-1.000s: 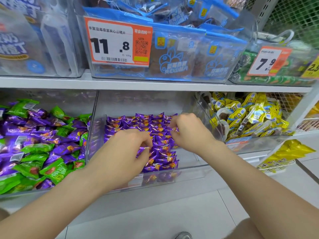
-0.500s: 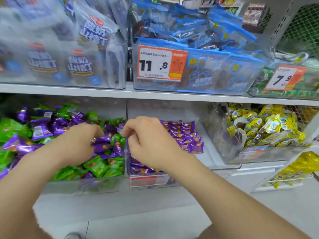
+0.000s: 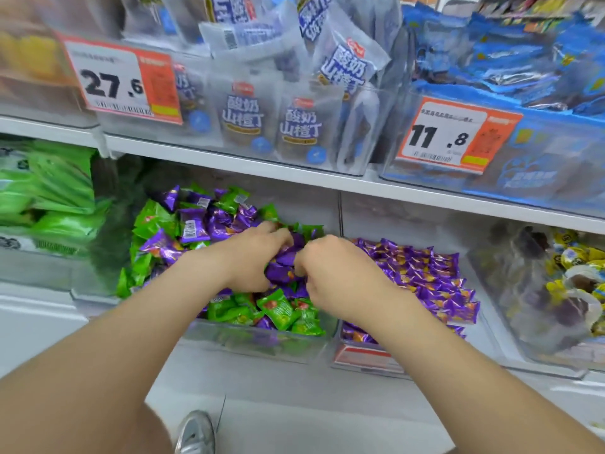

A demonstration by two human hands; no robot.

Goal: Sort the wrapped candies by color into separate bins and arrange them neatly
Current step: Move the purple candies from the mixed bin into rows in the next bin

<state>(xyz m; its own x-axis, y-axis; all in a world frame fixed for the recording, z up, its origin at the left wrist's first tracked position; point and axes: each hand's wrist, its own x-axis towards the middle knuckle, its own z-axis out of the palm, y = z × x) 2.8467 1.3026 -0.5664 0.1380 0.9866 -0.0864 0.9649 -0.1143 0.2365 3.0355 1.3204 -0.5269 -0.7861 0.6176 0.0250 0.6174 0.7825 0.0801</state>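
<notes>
A clear bin (image 3: 255, 342) on the lower shelf holds mixed green candies (image 3: 281, 311) and purple candies (image 3: 193, 224) in a loose heap. To its right, a second clear bin (image 3: 370, 358) holds only purple candies (image 3: 435, 276) laid in neat rows. Both hands are in the mixed bin, close together. My left hand (image 3: 252, 257) has its fingers curled into purple candies at the heap's right side. My right hand (image 3: 334, 273) pinches purple wrappers (image 3: 281, 268) between the two hands.
A bin of green packets (image 3: 49, 191) stands at far left and a bin of yellow candies (image 3: 569, 273) at far right. The upper shelf (image 3: 294, 173) carries bins of white and blue packets with price tags. My shoe (image 3: 196, 430) shows on the floor below.
Both hands have moved left from the purple bin into the mixed bin and now grip purple candies there. The camera has swung left.
</notes>
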